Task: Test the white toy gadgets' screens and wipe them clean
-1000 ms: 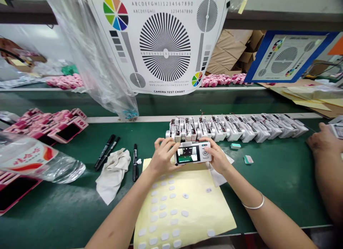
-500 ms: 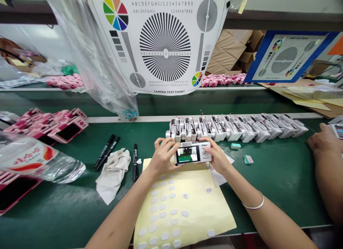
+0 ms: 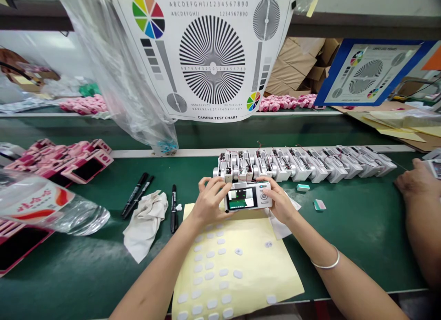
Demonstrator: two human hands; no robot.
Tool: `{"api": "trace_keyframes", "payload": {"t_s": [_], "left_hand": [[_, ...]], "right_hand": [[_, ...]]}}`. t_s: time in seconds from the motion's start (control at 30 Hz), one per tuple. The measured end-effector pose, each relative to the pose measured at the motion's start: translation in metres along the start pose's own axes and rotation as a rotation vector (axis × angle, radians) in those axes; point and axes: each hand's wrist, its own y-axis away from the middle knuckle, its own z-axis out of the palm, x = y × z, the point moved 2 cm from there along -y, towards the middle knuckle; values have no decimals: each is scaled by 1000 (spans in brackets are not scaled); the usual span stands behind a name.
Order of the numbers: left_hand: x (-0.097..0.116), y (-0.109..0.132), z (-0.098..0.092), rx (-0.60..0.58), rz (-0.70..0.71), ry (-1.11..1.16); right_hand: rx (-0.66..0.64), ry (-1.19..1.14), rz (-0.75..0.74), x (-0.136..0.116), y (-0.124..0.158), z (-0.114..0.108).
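Note:
A silver digital camera (image 3: 262,198) is held level between both hands, its lit screen facing me. My left hand (image 3: 211,200) is closed around its left end, fingers along the top edge. At the other end my right hand (image 3: 280,201) grips it, with the thumb beside the buttons. Below the camera lies a yellow backing sheet (image 3: 255,265) dotted with pale oval stickers. Just behind it, a row of opened silver camera bodies (image 3: 282,166) with bare circuitry and thin wires stretches to the right.
A camera test chart (image 3: 213,58) hangs ahead. To the left are a water bottle (image 3: 48,203), pink cameras (image 3: 87,166), black markers (image 3: 136,196) and a white cloth (image 3: 146,223). Small green-and-white blocks (image 3: 303,188) lie right. A co-worker's hand (image 3: 416,182) is at the right edge.
The picture on the camera's screen differs slightly: small overlay marks seen before no longer show. Both hands and the camera stay in place.

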Motion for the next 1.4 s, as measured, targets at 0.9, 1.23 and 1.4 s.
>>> {"api": "trace_keyframes", "payload": {"t_s": [0.9, 1.23, 1.4], "left_hand": [[-3, 3, 2, -52, -195, 198], [-5, 1, 0, -46, -169, 179], [-4, 0, -1, -22, -150, 168]], "right_hand": [[-173, 46, -55, -1, 0, -1], [-193, 123, -104, 6, -3, -4], [-187, 202, -131, 4, -3, -3]]}}
